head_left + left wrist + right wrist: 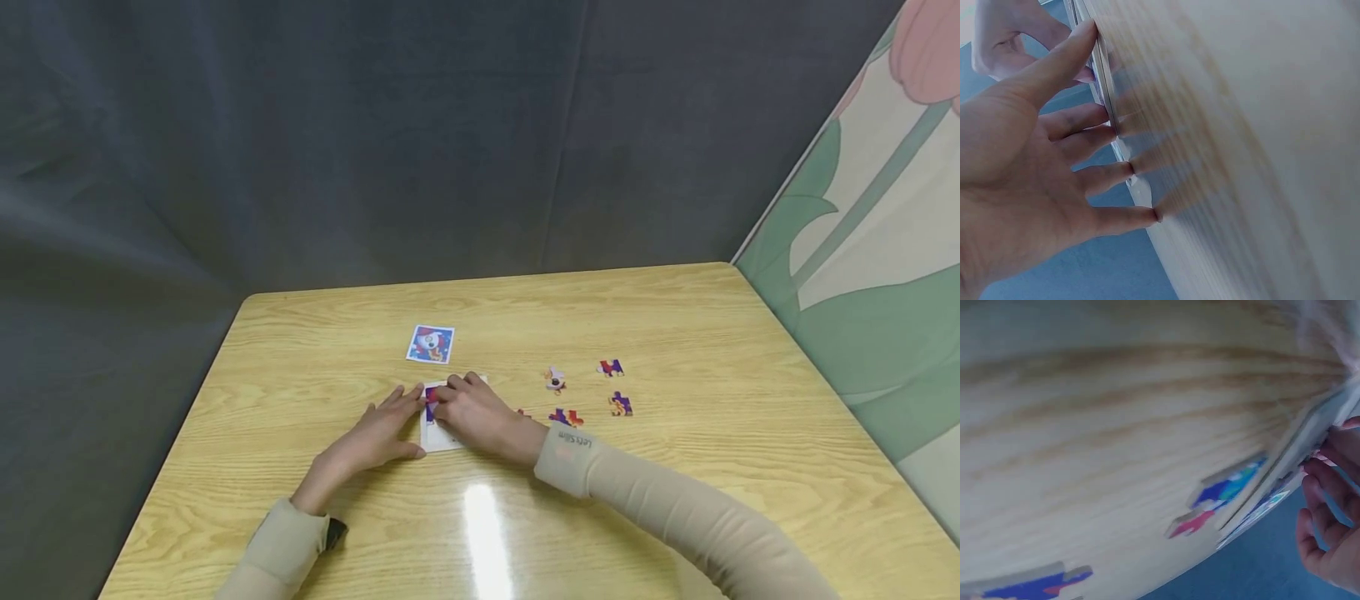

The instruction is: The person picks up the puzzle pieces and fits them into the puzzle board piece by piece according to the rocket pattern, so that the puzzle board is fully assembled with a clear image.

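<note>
A white puzzle frame lies flat on the wooden table, with red and purple puzzle pieces showing at its left side. My left hand rests at the frame's left edge, fingers spread and thumb near the lower corner. In the left wrist view its fingertips touch down along that edge. Over the frame is my right hand, hiding most of its inside. Its curled fingers pinch a small reddish puzzle piece against the frame, mostly hidden by the fingertips.
Several loose puzzle pieces lie right of the frame, among them a white one, a red and purple one and a purple one. A square picture card lies behind the frame. A dark curtain hangs beyond the table.
</note>
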The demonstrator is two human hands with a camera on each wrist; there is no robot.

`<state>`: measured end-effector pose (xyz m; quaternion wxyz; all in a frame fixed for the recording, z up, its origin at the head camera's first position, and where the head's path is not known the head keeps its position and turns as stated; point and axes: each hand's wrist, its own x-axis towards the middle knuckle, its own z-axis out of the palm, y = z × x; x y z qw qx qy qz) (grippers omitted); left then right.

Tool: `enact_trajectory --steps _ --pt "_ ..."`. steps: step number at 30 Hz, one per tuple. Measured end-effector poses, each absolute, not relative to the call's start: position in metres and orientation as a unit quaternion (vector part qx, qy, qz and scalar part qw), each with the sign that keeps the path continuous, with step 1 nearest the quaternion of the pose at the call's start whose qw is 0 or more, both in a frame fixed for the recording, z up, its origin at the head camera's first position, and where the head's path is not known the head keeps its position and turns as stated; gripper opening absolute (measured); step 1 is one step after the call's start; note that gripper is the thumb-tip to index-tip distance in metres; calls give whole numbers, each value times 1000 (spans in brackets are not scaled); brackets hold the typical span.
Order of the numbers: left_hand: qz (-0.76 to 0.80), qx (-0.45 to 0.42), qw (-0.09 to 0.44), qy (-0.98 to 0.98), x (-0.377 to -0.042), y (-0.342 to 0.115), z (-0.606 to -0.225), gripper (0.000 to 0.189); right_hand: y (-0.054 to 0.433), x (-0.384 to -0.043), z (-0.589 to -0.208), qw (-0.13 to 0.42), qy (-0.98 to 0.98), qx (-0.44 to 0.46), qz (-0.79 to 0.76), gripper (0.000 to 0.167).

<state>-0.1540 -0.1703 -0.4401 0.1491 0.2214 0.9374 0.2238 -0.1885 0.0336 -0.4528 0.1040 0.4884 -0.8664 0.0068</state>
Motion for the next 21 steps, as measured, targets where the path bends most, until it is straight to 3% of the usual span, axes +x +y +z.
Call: enact_trajectory --steps 6,12,18,21 --pt "225 225 142 937 -154 -170 -439 72 32 -189 -448 100 -865 492 -10 16" --pt "232 222 147 935 -153 -170 -440 71 44 -192 -443 88 -864 483 108 18" --pt "226 219 149 937 -153 -169 -442 69 97 -206 -434 129 -875 422 199 20" --pt "222 217 151 938 -152 -170 -442 70 136 -216 -435 122 -890 380 221 25"
